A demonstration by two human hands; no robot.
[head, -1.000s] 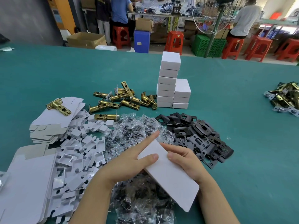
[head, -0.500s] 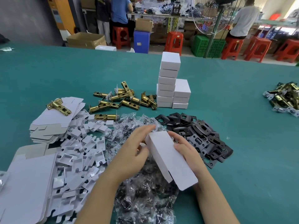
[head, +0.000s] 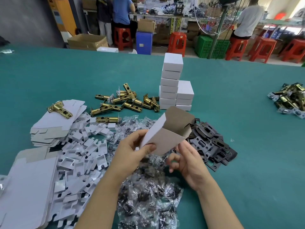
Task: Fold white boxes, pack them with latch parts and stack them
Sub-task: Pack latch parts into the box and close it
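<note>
- While the left hand [head: 132,152] pinches the near corner of the half-folded white box [head: 165,136], the box sits up in the air over the pile of little plastic bags [head: 148,192].
- That box is open at the top, and its brown inside shows.
- Just under the box, the right hand [head: 186,161] holds nothing; its fingers are loosely curled, and its fingertips are close to the bottom edge of the box.
- Behind the box, a stack of closed white boxes [head: 171,83] stands on the green tabletop [head: 247,146].
- Left of that stack lie gold latch parts [head: 125,101].
- Right of the box lies a heap of black plates [head: 209,141].
- Left of the box are white card inserts [head: 82,156] and flat box sheets [head: 54,119], and one gold latch lies on top of the sheets.
</note>
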